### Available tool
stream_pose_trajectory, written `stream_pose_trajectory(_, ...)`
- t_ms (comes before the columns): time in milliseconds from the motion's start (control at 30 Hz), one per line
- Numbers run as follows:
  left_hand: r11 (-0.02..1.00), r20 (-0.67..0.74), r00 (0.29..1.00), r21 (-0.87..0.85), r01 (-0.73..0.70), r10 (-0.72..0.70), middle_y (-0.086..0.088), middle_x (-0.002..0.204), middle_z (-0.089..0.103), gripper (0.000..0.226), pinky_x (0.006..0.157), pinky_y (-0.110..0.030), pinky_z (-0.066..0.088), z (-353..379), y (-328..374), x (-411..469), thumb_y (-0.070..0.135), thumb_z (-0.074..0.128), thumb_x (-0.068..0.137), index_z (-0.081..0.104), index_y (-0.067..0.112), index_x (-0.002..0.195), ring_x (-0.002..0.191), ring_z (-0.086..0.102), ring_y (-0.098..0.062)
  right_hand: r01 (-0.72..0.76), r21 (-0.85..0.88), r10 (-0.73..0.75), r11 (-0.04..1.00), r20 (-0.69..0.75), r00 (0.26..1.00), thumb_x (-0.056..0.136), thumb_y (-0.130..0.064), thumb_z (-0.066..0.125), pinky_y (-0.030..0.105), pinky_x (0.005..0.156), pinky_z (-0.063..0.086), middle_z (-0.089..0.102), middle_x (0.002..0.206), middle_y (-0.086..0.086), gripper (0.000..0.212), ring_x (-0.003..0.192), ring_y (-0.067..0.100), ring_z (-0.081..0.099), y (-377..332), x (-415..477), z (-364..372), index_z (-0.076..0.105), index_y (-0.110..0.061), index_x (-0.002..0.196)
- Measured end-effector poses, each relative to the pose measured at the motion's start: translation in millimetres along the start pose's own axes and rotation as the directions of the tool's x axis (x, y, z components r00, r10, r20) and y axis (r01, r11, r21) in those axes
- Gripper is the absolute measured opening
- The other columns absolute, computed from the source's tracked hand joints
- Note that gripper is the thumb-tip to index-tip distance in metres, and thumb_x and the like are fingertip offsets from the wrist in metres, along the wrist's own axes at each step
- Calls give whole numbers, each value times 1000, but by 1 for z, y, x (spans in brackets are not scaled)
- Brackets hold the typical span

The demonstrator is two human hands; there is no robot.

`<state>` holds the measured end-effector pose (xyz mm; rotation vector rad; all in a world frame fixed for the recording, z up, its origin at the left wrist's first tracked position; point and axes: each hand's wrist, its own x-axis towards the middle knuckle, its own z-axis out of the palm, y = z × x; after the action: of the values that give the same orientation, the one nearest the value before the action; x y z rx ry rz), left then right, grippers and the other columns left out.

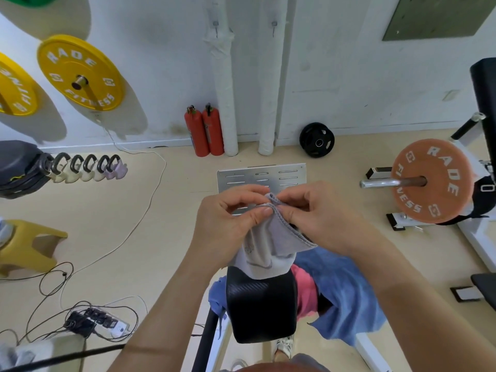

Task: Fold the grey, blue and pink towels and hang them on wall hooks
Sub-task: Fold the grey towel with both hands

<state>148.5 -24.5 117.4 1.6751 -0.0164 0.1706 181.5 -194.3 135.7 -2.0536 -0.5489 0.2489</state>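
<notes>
The grey towel (268, 242) hangs bunched between both hands above a black padded bench (261, 304). My left hand (228, 218) pinches its top edge between thumb and fingers. My right hand (316, 213) pinches the same edge just beside it, fingertips almost touching. The blue towel (349, 299) lies crumpled over the bench to the right, with a bit showing left of the pad. The pink towel (304, 291) lies partly under the blue one. Two wall hooks, the left hook (215, 24) and the right hook (274, 24), sit high on the white wall ahead.
Two red fire extinguishers (204, 131) and two white padded pipes (225, 89) stand at the wall. A slotted metal plate (284, 174) lies on the floor ahead. An orange weight plate on a bar (429, 183) is right; cables and a power strip (96, 322) lie left.
</notes>
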Motion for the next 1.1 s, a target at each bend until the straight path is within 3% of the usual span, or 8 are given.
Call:
stream_pose_trajectory(200,997,-132,990,-62,47,-55,6,72,74,26,72,-23,55,-6,8,3,-5,76,70,75,21,70,73,68,-8,28,-101,-26,994,21,999,86,-13,66,20,54,46,62,78,-3,13,61,7,55,-10,0,-11,54,-20,86)
stream_pose_trajectory(433,989,-268,961,-144,24,-62,10,72,73,31,74,-22,52,-21,7,11,2,74,73,76,33,67,75,66,-8,152,-547,24,823,301,953,78,-62,59,30,78,43,59,91,-9,36,87,8,48,4,-5,-28,73,-30,84)
stream_pose_trajectory(533,987,-304,949,-156,33,-80,10,73,73,29,74,-23,50,-30,3,13,4,74,74,77,33,68,75,66,-8,150,-463,-44,873,231,972,84,-46,65,31,72,43,63,83,-1,29,80,16,53,7,-6,-30,73,-20,71)
stream_pose_trajectory(700,932,-289,941,-356,65,-176,0,79,74,13,80,-33,50,-42,-4,13,14,82,63,78,22,73,83,64,-20,-76,59,75,995,20,997,77,-40,70,27,69,50,72,95,-12,25,81,4,65,-10,-6,-34,73,-18,65)
stream_pose_trajectory(800,943,-278,949,-329,49,-146,3,76,72,12,77,-31,49,-44,-6,10,18,76,62,77,24,73,80,63,-17,31,-245,-54,969,-87,995,77,-42,70,34,63,51,71,89,-13,28,69,9,62,-11,-5,-31,68,-18,62)
stream_pose_trajectory(900,964,-207,974,-261,41,-97,4,74,66,29,71,-21,50,-48,-6,8,2,69,75,75,26,89,74,60,-10,157,-461,-208,873,-60,976,76,-39,73,14,58,42,70,83,-9,31,67,-2,56,-14,-4,-34,66,-14,60)
stream_pose_trajectory(967,979,-141,987,-198,50,-79,7,74,66,38,70,-14,48,-53,-4,9,-9,61,81,71,21,102,73,60,-5,204,-497,-249,844,-26,968,76,-34,76,9,58,40,70,80,-7,27,67,-8,54,-16,-2,-36,69,-13,61)
stream_pose_trajectory(1100,996,-145,989,-90,16,-29,10,72,71,34,64,-11,47,-51,4,7,-11,61,83,74,21,84,71,61,0,122,-457,-164,881,-54,985,77,-44,68,17,52,39,69,76,-8,33,60,-1,54,-19,1,-40,71,-16,62)
